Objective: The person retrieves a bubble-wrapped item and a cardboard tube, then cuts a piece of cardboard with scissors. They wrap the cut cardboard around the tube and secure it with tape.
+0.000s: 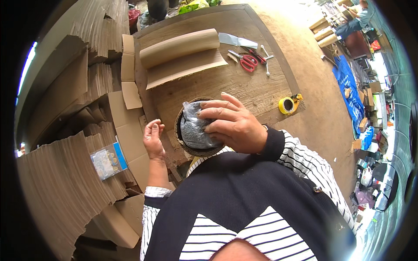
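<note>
My right hand (233, 124) presses a clear plastic bag of small grey pieces (194, 126) into the open end of a round cardboard tube (196, 151), close to my chest. Its fingers lie spread over the bag's right side. My left hand (153, 138) hovers to the left of the tube with its fingers loosely curled, holding nothing. Both sit above the near edge of a wooden table (244, 87).
On the table lie a rolled cardboard sheet (180, 47), red scissors (248, 61), a metal tool (266, 58) and a yellow tape dispenser (288, 104). Stacks of flat corrugated cardboard (65, 182) fill the left, with a small bag of parts (106, 161) on them. Another person (359, 15) works far right.
</note>
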Action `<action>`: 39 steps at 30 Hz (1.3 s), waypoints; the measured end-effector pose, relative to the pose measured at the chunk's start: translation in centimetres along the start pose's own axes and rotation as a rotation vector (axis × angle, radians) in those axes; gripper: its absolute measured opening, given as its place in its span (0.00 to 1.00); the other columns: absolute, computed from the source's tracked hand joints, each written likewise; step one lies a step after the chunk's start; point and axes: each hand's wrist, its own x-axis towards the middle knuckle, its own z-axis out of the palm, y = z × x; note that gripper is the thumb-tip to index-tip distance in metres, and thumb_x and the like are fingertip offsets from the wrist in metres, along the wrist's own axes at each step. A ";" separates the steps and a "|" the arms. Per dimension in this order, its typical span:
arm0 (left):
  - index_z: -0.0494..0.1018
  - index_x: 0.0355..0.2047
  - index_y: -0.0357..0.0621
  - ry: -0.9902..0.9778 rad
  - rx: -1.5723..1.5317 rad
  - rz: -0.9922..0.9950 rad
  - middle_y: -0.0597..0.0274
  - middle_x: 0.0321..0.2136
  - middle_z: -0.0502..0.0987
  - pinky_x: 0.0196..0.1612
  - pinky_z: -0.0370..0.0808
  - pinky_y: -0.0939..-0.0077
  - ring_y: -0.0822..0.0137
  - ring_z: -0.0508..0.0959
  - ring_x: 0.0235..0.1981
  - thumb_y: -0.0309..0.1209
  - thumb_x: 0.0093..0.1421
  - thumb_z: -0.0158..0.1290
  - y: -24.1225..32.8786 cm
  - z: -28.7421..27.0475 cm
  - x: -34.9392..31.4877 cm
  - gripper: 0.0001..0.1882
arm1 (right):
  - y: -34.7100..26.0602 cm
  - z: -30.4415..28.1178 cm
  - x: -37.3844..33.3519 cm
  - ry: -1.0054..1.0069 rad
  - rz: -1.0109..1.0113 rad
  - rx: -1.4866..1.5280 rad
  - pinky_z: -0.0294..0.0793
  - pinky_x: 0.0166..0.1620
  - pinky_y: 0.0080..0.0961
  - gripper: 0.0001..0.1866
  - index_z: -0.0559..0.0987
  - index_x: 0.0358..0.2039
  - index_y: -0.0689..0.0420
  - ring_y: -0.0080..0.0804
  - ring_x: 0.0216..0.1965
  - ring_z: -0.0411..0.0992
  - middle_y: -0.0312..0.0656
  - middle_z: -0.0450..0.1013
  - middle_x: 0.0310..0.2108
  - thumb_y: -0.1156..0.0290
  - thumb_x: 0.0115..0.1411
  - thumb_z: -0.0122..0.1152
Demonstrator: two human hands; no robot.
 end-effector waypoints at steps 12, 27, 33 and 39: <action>0.60 0.62 0.34 -0.355 1.110 0.805 0.40 0.63 0.60 0.65 0.55 0.51 0.42 0.59 0.65 0.57 0.60 0.51 15.0 15.2 -10.6 0.42 | 4.6 -0.1 0.7 0.023 -0.300 0.120 0.55 0.62 0.54 0.13 0.79 0.37 0.50 0.38 0.57 0.67 0.38 0.72 0.49 0.63 0.50 0.65; 0.65 0.58 0.42 -0.194 1.619 0.662 0.48 0.62 0.63 0.63 0.56 0.53 0.46 0.61 0.63 0.53 0.66 0.41 14.7 17.6 -11.6 0.31 | 24.8 3.5 -14.9 -0.387 0.125 0.272 0.76 0.37 0.40 0.08 0.79 0.35 0.52 0.48 0.34 0.75 0.45 0.74 0.31 0.70 0.52 0.62; 0.64 0.58 0.48 -0.157 1.604 0.703 0.56 0.60 0.63 0.64 0.58 0.56 0.52 0.61 0.63 0.53 0.63 0.47 14.1 16.8 -11.6 0.30 | 29.7 2.9 -20.0 -1.033 -0.061 -0.081 0.75 0.42 0.41 0.13 0.79 0.40 0.53 0.46 0.39 0.75 0.46 0.75 0.34 0.62 0.55 0.59; 0.61 0.63 0.56 -0.014 1.592 0.893 0.59 0.59 0.65 0.62 0.64 0.59 0.58 0.65 0.61 0.57 0.62 0.46 12.2 16.1 -10.9 0.33 | 29.6 1.6 -17.7 -1.184 0.040 -0.265 0.76 0.47 0.39 0.19 0.77 0.49 0.53 0.45 0.45 0.75 0.46 0.75 0.45 0.61 0.58 0.59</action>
